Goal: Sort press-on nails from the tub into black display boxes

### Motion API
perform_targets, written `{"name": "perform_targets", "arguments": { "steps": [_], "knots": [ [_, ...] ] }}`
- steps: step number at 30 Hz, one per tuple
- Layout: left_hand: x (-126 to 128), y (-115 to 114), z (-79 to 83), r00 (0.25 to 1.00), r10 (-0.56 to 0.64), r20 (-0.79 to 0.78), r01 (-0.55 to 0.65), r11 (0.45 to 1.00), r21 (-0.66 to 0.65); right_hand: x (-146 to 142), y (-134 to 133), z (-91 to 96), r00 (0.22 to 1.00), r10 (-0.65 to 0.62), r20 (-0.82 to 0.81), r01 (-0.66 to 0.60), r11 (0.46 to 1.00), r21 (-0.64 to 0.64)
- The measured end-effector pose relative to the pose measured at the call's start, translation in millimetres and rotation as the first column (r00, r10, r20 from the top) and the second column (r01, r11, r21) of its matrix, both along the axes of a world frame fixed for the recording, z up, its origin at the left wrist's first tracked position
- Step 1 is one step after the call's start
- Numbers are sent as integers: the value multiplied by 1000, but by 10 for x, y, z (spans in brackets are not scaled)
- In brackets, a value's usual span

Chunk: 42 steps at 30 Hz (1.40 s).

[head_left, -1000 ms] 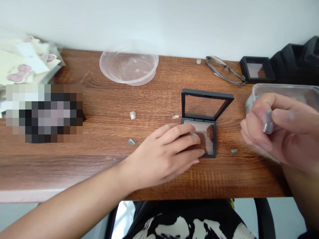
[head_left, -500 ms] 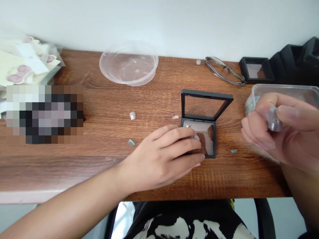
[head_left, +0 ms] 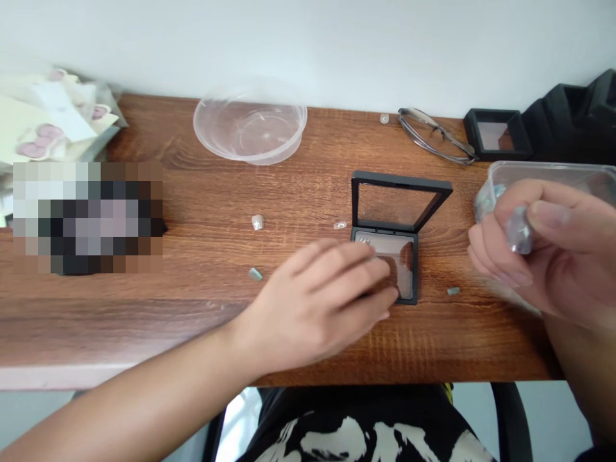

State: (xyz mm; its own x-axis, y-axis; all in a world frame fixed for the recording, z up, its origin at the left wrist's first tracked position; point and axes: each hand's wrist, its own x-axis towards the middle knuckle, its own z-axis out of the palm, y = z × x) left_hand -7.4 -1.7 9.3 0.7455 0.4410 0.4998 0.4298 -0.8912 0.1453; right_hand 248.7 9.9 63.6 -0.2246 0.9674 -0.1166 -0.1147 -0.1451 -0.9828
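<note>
An open black display case (head_left: 399, 212) with a clear film lid stands on the wooden desk (head_left: 202, 321). My left hand (head_left: 317, 301) lies flat over the left part of its base, fingers together and touching it, hiding what is under them. My right hand (head_left: 543, 250) is raised at the right, thumb and fingers pinched on a small pale grey stone (head_left: 518, 232). Small loose stones (head_left: 256, 222) lie scattered on the desk around the case.
A round clear plastic lid (head_left: 250, 128) sits at the back. Eyeglasses (head_left: 436, 138), another black case (head_left: 498, 133) and black foam lie at the back right. A clear plastic tub (head_left: 553, 176) stands behind my right hand. Paper cards (head_left: 48, 122) lie far left.
My left hand has shifted slightly over the case base, with motion blur. My right hand has turned the small stone a little between its fingers.
</note>
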Motion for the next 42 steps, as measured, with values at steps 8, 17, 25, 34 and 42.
{"name": "perform_targets", "arguments": {
  "steps": [8,17,25,34,42],
  "knots": [
    [7,-2,22,999,34,-19,-34,999,-14,-5,-18,-18,998,52,37,-54,996,69],
    [7,47,-7,995,88,-44,-92,989,-111,20,-10,-12,987,80,141,-95,990,102],
    [68,-99,-38,994,-105,-38,99,987,-124,22,-15,-29,984,94,153,-117,982,148],
    [130,-188,-129,938,-333,99,348,897,-271,5,-20,7,864,201,462,-333,916,223],
    [110,-160,-95,944,-325,51,327,915,-237,7,-75,-43,430,260,864,-665,739,108]
  ]
}}
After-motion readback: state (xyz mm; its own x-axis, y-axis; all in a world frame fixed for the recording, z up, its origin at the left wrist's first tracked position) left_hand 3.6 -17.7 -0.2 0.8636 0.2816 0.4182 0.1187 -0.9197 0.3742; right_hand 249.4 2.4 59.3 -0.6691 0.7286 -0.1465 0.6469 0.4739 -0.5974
